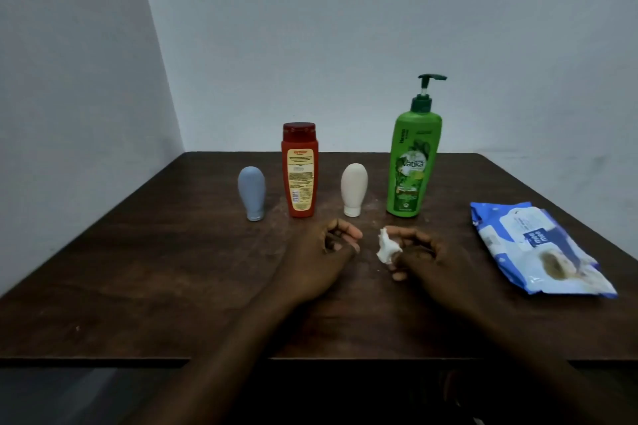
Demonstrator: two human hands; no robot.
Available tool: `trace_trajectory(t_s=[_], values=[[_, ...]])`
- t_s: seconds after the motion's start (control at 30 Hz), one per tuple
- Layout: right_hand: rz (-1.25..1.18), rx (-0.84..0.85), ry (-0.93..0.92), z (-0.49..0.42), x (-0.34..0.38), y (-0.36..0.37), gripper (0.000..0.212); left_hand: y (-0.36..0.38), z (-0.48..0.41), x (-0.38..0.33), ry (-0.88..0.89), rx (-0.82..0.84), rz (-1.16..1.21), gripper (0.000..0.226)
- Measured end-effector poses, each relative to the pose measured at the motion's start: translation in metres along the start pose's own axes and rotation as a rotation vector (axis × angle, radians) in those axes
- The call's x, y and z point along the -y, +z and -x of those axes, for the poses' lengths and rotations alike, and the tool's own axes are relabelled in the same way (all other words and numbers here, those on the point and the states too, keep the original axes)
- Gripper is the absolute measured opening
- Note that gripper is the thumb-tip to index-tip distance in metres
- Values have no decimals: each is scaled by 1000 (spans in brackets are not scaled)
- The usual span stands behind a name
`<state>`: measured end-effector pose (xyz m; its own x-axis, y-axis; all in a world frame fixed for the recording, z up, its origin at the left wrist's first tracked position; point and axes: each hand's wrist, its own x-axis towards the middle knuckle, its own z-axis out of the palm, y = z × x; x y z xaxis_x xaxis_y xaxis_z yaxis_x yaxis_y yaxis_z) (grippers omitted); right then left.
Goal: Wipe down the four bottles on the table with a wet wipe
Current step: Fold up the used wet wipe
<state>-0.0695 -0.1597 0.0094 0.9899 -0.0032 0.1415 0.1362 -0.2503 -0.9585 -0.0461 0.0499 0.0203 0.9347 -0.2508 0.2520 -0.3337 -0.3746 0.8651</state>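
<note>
Wipe (pixel 387 247) is sitting bunched in the right hand (pixel 426 260), soft and limp; left hand (pixel 322 252) is curling empty, near the light, tippy cream bottle (pixel 353 193), best gripped mid-body.

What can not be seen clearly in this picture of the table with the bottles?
Head view only:
- Small print on the red bottle label: too small to read.
- Backs of the green pump bottle, grey tube and cream tube: face away.
- Most of the wet wipe: crumpled inside the right hand.
- Left hand palm: hidden by curled fingers.
- Wipes pack print: blurred.
</note>
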Motion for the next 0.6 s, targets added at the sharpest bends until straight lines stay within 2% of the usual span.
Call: trace_trajectory(t_s=[0.1, 0.2, 0.33, 0.43, 0.6], values=[[-31, -30, -17, 14, -6, -18, 33, 20, 4, -10, 13, 28, 24, 18], [-121, -41, -17, 20, -4, -18, 22, 30, 13, -13, 10, 73, 104, 30], [-141, 38, 11, 22, -2, -13, 23, 29, 18, -13, 12, 78, 147, 39], [-174, 46, 35, 22, -1, -11, 26, 27, 18, -13, 22, 20, 179, 29], [-200, 64, 14, 23, 0, -10, 21, 28, 15, -9, -31, -6, 165, 12]])
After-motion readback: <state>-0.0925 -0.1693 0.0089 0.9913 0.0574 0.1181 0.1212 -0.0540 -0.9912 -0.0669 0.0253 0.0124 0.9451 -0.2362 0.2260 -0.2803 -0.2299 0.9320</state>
